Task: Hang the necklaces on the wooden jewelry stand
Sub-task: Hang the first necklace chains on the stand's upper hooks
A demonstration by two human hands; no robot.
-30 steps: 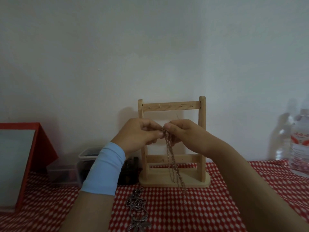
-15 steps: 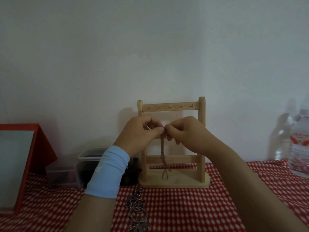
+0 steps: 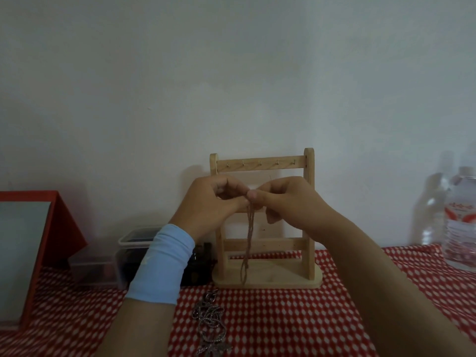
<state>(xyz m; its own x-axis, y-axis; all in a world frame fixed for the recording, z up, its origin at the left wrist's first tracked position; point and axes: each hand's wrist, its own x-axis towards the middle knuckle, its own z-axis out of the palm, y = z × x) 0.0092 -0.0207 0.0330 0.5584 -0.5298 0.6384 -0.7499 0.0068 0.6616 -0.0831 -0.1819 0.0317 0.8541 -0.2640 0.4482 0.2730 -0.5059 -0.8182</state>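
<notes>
A wooden jewelry stand [image 3: 309, 228] with a row of small hooks on its top bar stands on the red checked cloth against the wall. My left hand [image 3: 208, 204] and my right hand [image 3: 286, 199] meet in front of the stand's middle, both pinching the top of a thin chain necklace [image 3: 249, 243]. The chain hangs straight down to just above the stand's base. A second, silvery necklace [image 3: 210, 320] lies heaped on the cloth in front of the stand. The stand's middle bar is hidden behind my hands.
A clear lidded plastic box [image 3: 131, 253] and a dark object sit left of the stand. A red box with a grey panel [image 3: 31, 243] fills the left edge. A plastic water bottle [image 3: 461, 222] stands at the far right. The wall is close behind.
The hanging chain has drawn together and swung back from the right, and its lower end has risen from the cloth to the stand's base. My hands stay pinched together.
</notes>
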